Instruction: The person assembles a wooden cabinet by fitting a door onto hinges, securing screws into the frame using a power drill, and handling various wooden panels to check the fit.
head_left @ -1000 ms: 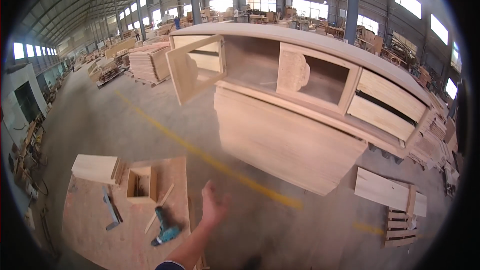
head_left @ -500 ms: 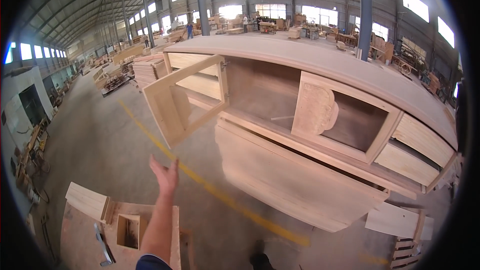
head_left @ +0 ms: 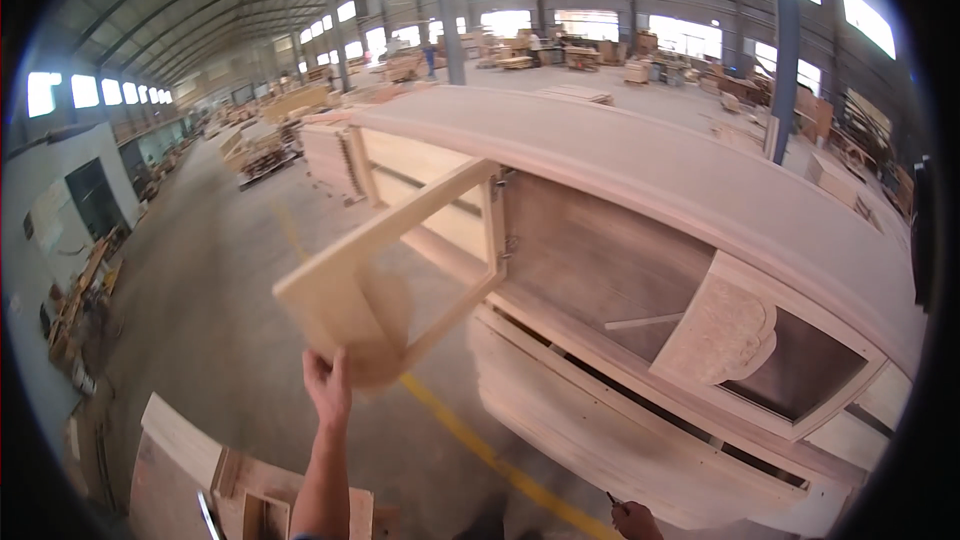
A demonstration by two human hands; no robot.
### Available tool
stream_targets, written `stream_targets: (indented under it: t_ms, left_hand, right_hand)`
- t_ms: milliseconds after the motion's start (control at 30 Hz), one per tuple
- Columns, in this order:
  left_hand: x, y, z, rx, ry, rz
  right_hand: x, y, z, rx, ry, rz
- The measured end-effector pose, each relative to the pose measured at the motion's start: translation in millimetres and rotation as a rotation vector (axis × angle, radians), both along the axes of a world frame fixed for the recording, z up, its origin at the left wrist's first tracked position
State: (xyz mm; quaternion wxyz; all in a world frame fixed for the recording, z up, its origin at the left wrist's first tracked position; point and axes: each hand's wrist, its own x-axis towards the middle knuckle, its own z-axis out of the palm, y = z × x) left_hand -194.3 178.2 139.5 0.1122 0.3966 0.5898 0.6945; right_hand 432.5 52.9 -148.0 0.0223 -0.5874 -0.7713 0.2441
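Observation:
My left hand (head_left: 328,390) grips the lower outer edge of an open cabinet door (head_left: 385,225), a pale wooden frame with a wide panel and an opening beside it. Hinges join that door to a long unpainted wooden cabinet (head_left: 600,132). At the bottom edge of the view, my right hand (head_left: 636,521) is closed around a thin dark tool (head_left: 611,497) whose kind I cannot make out. A second door (head_left: 715,332) with a carved scalloped panel sits closed in the cabinet front. A thin wooden strip (head_left: 643,321) lies inside the open compartment.
At the lower left stands a workbench (head_left: 150,475) with a small open wooden box (head_left: 262,517) and a metal tool (head_left: 208,514). Stacked boards (head_left: 328,160) lie beyond the cabinet's left end. A blue-grey column (head_left: 785,70) rises behind it.
My left hand has reached the door's edge, and the door stands nearer to me. My right hand has come into view with a tool. The head view has shifted.

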Motion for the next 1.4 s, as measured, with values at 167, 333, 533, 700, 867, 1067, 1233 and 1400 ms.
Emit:
stream_targets:
  t_ms: [167, 333, 533, 700, 867, 1067, 1233, 1400]
  left_hand:
    - [110, -38, -5, -0.064, -0.229, -0.330]
    - [187, -10, -23, -0.577, -0.477, -1.214]
    - [334, 83, 11, -0.009, 0.758, -0.848]
    - [386, 121, 18, 0.018, 0.662, -0.675]
    - [417, 152, 16, 0.167, 0.794, -0.581]
    - [430, 169, 23, 0.226, 0.901, -0.464]
    - [438, 180, 22, 0.296, 0.912, -0.466]
    - [443, 186, 22, 0.272, 0.929, -0.457]
  right_hand:
    - [-66, 33, 74, -0.463, 0.340, -0.473]
    - [-109, 63, 64, -0.415, 0.286, -0.371]
    - [-110, 67, 93, -0.318, 0.453, -0.468]
    - [-72, 33, 97, -0.364, 0.474, -0.762]
    - [-44, -8, 76, -0.287, 0.466, -0.898]
    - [-47, 1, 69, -0.209, 0.545, -0.851]
    - [-45, 15, 65, -0.109, 0.549, -0.786]
    - [-32, 24, 74, -0.176, 0.480, -0.788]
